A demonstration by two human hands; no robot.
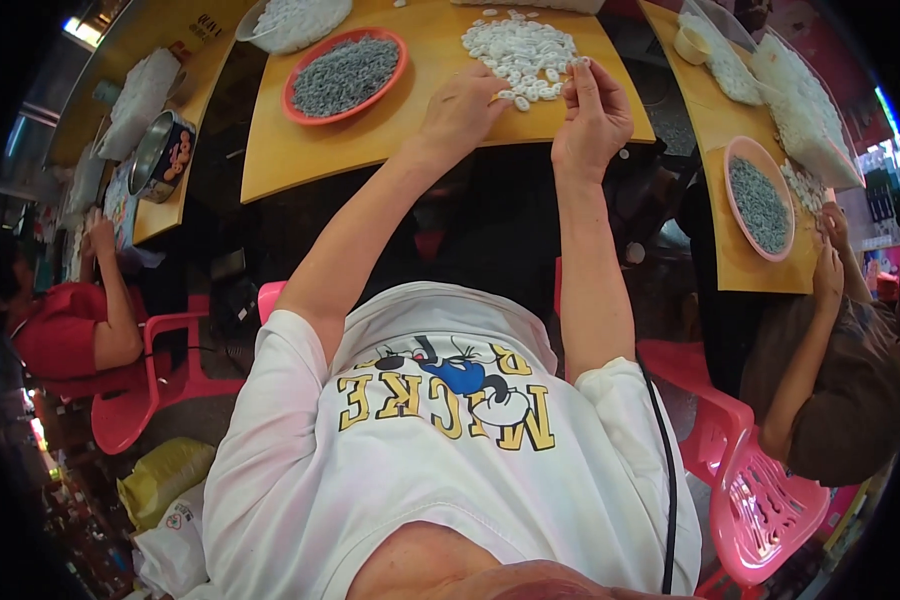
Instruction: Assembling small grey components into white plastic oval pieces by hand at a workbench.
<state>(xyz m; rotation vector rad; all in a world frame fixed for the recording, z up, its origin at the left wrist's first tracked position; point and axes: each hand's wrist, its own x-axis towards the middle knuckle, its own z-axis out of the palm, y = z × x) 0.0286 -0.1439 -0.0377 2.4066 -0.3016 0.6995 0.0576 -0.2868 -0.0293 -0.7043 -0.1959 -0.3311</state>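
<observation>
A loose pile of small white oval plastic pieces (pixel 518 48) lies on the yellow table before me. At the pile's near left edge is my left hand (pixel 462 110), its fingers curled and closed together; what they hold, if anything, is hidden. My right hand (pixel 594 112) is raised at the pile's right edge, thumb and forefinger pinched on what looks like one small white piece, partly covered by the fingertips. Left of my hands stands a round orange-red tray (pixel 402 68) heaped with small grey pieces (pixel 344 76).
A clear tub (pixel 298 22) of white pieces stands at the far left of my table (pixel 300 160). To the right, a co-worker sits by a pink tray (pixel 788 232) and bagged white pieces (pixel 805 105). Another person works on the left, near a metal tin (pixel 162 157). Pink chairs (pixel 760 490) flank me.
</observation>
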